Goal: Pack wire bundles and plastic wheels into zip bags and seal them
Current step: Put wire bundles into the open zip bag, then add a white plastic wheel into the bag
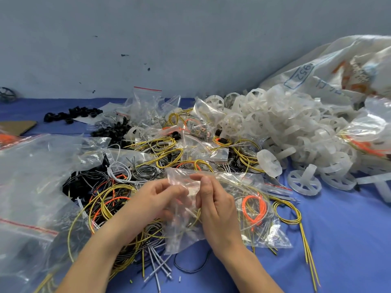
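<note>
**Getting ready to fill**

Your left hand (156, 199) and right hand (215, 206) each pinched the top of the clear zip bag (179, 235), probably to work its mouth. It hung over the near wire bundles (110, 199); plastic wheels (275, 123) lay far right.

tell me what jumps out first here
A heap of white wheels fills the right side. Yellow and orange wires tangle across the middle of the blue table. At centre front, the left grip and right grip pinch a clear bag.
</note>
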